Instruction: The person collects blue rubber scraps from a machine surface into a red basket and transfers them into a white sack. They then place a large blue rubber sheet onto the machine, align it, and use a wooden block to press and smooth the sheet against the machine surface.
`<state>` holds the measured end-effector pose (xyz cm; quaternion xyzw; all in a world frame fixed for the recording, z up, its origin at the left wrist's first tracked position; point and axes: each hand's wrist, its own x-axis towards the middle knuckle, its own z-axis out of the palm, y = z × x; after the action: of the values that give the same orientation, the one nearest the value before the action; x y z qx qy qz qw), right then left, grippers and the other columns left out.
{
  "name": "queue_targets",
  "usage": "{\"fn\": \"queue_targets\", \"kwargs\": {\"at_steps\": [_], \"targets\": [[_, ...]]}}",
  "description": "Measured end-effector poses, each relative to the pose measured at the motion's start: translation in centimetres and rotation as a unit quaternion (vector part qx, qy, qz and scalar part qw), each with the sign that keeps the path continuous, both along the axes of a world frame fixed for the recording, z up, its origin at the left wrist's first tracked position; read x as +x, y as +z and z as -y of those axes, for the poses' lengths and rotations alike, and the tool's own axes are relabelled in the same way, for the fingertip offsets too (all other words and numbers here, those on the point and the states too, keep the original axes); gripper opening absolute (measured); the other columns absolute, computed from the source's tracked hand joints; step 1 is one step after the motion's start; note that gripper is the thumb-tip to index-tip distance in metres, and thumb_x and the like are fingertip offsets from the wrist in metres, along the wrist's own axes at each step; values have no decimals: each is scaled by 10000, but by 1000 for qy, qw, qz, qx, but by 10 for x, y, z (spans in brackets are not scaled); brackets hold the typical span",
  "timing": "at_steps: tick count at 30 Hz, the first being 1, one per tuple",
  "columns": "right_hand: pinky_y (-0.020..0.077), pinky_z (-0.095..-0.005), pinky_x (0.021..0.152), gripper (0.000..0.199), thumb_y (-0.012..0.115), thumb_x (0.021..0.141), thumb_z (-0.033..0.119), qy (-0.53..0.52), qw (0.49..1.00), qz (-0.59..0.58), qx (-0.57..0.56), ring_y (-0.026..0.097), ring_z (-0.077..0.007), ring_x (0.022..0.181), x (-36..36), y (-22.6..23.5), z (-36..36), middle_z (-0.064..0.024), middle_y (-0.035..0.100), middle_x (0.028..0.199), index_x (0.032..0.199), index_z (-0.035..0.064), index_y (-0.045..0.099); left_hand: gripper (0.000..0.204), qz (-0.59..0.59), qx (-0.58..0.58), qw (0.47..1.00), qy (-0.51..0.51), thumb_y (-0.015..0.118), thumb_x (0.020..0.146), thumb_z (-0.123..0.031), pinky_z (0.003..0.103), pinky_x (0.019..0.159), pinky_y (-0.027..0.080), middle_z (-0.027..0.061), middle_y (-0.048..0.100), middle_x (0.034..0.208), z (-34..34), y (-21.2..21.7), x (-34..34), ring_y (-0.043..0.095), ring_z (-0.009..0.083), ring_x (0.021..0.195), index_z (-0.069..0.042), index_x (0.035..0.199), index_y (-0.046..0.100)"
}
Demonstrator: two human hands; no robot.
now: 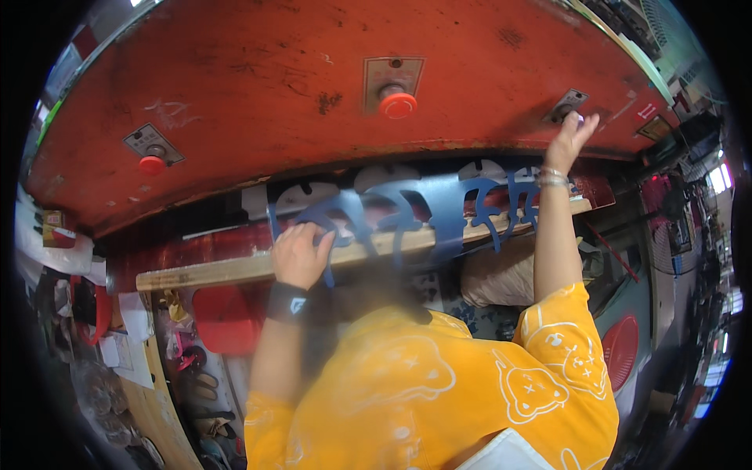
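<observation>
A blue sheet (448,223) with curved cut-outs lies under the red machine front (266,70), reaching over a wooden bar (207,272). At the sheet's left end my left hand (299,254), with a black band on the wrist, grips its edge; the fingertips are partly hidden. Up at the right, my right hand (574,141) has its fingers stretched out against a control on a small metal plate (572,99). That control is mostly covered by the hand. Pale curved shapes (384,176) show behind the sheet.
Red mushroom buttons stick out of the machine at the middle (398,105) and left (153,164). Below the bar are a red stool-like thing (225,319) and a beige bundle (497,274). A red basket (620,352) stands at the right; papers (125,360) lie at the left.
</observation>
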<state>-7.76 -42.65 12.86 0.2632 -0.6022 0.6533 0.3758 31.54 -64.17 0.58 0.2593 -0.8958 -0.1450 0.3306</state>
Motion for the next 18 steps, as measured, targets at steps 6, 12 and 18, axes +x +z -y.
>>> {"fn": "queue_targets", "kwargs": {"at_steps": [6, 12, 18], "targets": [[424, -389, 922, 418, 590, 897, 198, 261, 872, 293, 294, 539, -223, 1034, 112, -69, -32, -120, 545, 1196, 1273, 51, 481, 223, -1, 16, 999, 34, 670, 798, -296, 416, 676, 472, 87, 629, 753, -2, 0, -2, 595, 309, 768, -94, 716, 630], [328, -428, 923, 612, 712, 743, 313, 120, 795, -67, 591, 503, -286, 1017, 166, -95, -30, -109, 544, 1029, 1280, 127, 483, 222, 2, 16, 999, 37, 664, 802, -283, 420, 688, 472, 95, 630, 759, 0, 2, -4, 594, 316, 777, -77, 723, 640], [342, -446, 878, 751, 733, 723, 391, 99, 747, -27, 657, 513, -303, 1028, 172, -80, -25, -144, 547, 1079, 1347, 111, 424, 247, 13, 30, 999, 42, 653, 809, -288, 425, 708, 474, 97, 633, 766, -1, 3, -4, 599, 318, 806, -66, 703, 642]]}}
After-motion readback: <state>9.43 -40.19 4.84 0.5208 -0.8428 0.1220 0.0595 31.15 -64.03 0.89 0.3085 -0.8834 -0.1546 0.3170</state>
